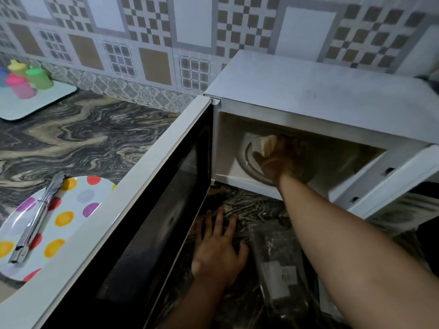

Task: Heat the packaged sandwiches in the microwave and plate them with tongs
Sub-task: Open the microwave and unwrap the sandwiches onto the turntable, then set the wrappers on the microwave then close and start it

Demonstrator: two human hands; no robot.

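Right hand [276, 160] reaches inside the open microwave [308, 96], fingers curled round a sandwich [267, 144] over the turntable. Left hand [218, 248] lies flat on the worktop [83, 134] below the microwave. Loading step, I'd say; next, let go and swing the door [133, 224] closed.

Right hand [279, 160] inside microwave [308, 96]: fingers blurred, partly behind sandwich [268, 144]; we cannot tell grip precisely. Turntable [249, 167] mostly covered by hand. Open door [133, 210] hides right part of polka-dot plate [71, 210] and surface behind it. Clear wrapper [282, 264] beside left hand [218, 248] dim, label unreadable, lower end cut by forearm. Blue bottle [2, 77] cut off at left edge. Dark object at right edge, we cannot identify.
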